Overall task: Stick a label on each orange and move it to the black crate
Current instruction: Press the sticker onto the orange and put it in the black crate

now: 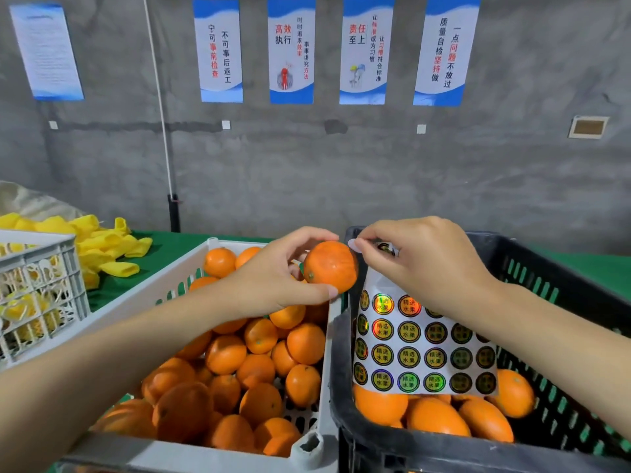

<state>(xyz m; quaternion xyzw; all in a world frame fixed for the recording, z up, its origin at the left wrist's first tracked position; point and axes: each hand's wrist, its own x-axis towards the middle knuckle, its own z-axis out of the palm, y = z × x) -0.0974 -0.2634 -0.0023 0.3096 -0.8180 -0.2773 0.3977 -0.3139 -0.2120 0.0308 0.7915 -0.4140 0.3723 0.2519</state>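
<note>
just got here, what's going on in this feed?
Hand labelling in progress. The person's left hand grips one orange above the full white crate. The right hand holds the label sheet over the black crate, its fingers pinched right beside that orange, seemingly applying a label. Several other oranges already lie in the black crate.

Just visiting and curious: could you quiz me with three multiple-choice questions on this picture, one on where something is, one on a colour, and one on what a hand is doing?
1. The label sheet hangs over: A the black crate; B the floor; C the wall.
2. The foam sleeves are: A red; B yellow; C black.
3. The left hand: A lies flat; B grips an orange; C holds scissors.
Answers: 1 A, black walls show around it. 2 B, a yellow pile lies on the green cloth. 3 B, its fingers curl round the fruit.
</note>
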